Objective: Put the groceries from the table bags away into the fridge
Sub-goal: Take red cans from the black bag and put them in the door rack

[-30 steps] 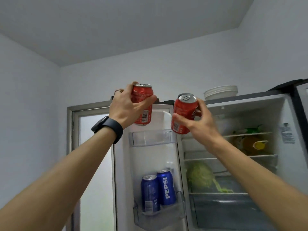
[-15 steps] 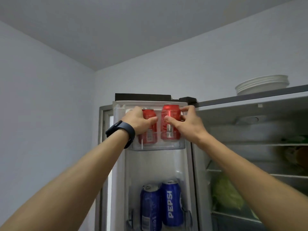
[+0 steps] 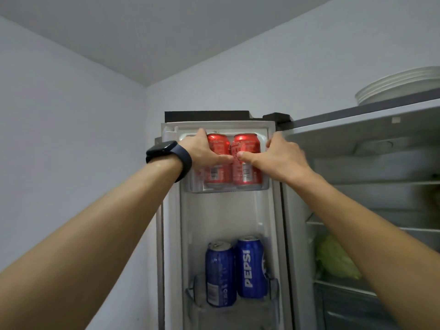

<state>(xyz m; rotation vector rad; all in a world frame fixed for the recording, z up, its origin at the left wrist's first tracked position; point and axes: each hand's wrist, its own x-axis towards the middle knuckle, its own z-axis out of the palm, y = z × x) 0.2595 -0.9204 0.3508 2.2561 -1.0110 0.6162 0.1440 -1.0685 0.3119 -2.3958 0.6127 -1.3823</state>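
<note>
Left hand [image 3: 204,154], watch [image 3: 164,150] on wrist, grips the left red can [image 3: 217,144]. Right hand [image 3: 282,159] grips the right red can [image 3: 246,145], thumbs nearly meeting across the fronts. Both cans stand side by side in the top door shelf [image 3: 228,189] of the fridge [image 3: 345,129]. Step: seating the cans. Next move likely calls for letting go and drawing both hands straight back without tipping them. Cans upright, long axis vertical, tops up, barcodes toward the camera. Below in the door, two blue cans [image 3: 250,265]; cabbage [image 3: 335,260] inside, plates [image 3: 400,86] on top.
</note>
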